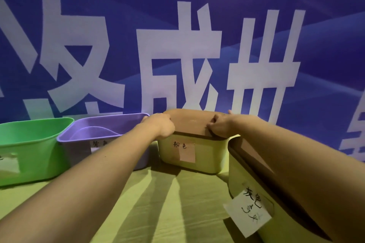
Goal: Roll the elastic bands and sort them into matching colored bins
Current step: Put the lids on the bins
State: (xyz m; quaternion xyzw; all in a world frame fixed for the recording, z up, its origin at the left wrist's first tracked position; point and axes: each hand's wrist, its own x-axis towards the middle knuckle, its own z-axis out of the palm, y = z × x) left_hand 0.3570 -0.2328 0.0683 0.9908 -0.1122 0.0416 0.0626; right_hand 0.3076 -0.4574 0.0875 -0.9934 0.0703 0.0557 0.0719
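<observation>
Four bins stand along the back of the table: a green bin (29,150), a purple bin (94,134), a cream bin (205,156) with a brown lid (189,122) and a pink label, and a second cream lidded bin (248,185) at the right with a white note. My left hand (160,124) grips the left edge of the brown lid. My right hand (221,124) grips its right edge, fingers curled over the rim. No elastic bands are in sight.
A blue banner (177,45) with large white characters rises directly behind the bins. The wooden tabletop (167,203) stretches in front of them, between my forearms. The purple bin holds a purple scoop-like insert (92,131).
</observation>
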